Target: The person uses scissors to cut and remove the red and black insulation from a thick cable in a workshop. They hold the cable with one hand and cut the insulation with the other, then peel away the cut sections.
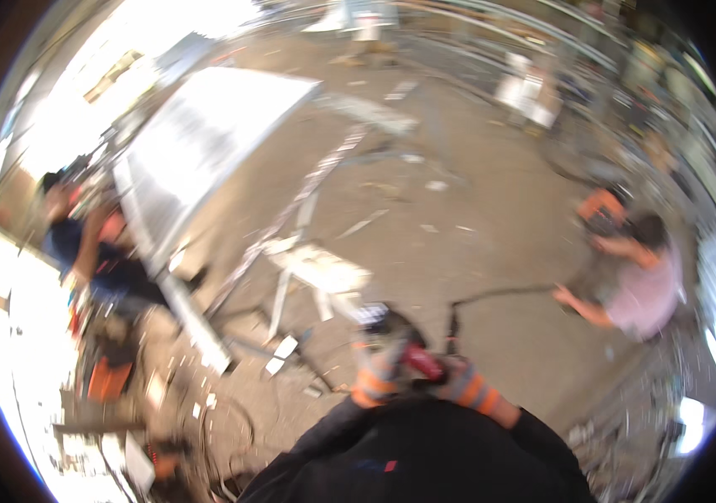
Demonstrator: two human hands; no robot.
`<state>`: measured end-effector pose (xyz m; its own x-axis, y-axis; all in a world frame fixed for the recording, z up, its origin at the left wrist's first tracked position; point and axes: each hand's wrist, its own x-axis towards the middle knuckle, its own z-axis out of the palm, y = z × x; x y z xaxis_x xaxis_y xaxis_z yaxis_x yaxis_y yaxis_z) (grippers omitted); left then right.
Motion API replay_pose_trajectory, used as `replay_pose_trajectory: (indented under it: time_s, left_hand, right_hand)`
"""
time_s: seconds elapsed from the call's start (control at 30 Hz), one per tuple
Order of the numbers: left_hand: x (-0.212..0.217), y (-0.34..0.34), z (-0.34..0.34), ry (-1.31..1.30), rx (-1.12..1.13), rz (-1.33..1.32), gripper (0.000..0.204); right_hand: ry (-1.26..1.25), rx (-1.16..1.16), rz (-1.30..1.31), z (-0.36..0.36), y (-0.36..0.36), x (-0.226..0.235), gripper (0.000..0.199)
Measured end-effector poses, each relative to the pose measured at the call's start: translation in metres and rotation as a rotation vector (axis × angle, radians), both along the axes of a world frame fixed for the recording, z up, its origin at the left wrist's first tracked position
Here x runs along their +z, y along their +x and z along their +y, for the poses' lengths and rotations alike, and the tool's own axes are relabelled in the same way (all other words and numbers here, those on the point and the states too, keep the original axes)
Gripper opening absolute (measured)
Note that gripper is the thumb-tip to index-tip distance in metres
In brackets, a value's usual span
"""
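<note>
Close in front of my body, a red and black power tool (423, 362) shows, much smeared by motion; its exact kind is hard to make out. My left hand (380, 369), in a grey glove with orange bands, is closed around its left side, below a dark part with a whitish-blue end. In a matching glove, my right hand (463, 386) is closed at the tool's right end. From beside the right hand a dark cord (500, 293) rises, then runs right toward a crouching person's hand. Both hands' fingers are blurred.
A person (643, 281) in a pale pink top crouches at right beside an orange and black object (601, 210). At left another person (106, 251) is by a large tilted metal sheet (215, 126). A pale board (320, 267), metal bars and scraps lie ahead on the brown floor (492, 210).
</note>
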<state>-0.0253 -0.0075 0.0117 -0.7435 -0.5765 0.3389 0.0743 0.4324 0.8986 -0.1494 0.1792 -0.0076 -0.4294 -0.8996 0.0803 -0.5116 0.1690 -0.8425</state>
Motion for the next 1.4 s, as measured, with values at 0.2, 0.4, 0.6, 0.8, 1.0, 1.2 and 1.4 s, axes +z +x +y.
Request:
replay_pose_trajectory:
  time_s: [0.2, 0.4, 0.6, 0.8, 1.0, 1.2, 1.4]
  left_hand:
    - [0.039, -0.014, 0.016, 0.967, -0.089, 0.407, 0.055]
    - [0.062, -0.006, 0.007, 1.013, -0.051, 0.382, 0.050]
    - [0.048, -0.001, 0.011, 1.003, -0.025, 0.409, 0.045]
    - [0.066, -0.001, 0.014, 0.982, -0.040, 0.417, 0.045]
    - [0.066, -0.003, 0.012, 0.911, -0.051, 0.387, 0.044]
    - [0.058, -0.003, 0.013, 0.948, -0.063, 0.443, 0.041]
    - [0.057, -0.002, 0.013, 1.010, -0.045, 0.415, 0.037]
  right_hand:
    - [-0.071, 0.022, 0.162, -0.016, 0.007, -0.004, 0.049]
    - [0.147, 0.035, -0.176, -0.014, 0.019, 0.003, 0.043]
    - [0.170, 0.006, -0.229, -0.015, 0.020, -0.002, 0.042]
    - [0.089, 0.054, -0.115, -0.015, 0.016, 0.005, 0.041]
    - [0.107, 0.067, 0.055, -0.021, 0.012, 0.010, 0.045]
    - [0.127, 0.055, -0.016, -0.021, 0.015, 0.007, 0.047]
    - [0.154, 0.040, -0.105, -0.015, 0.017, 0.003, 0.047]
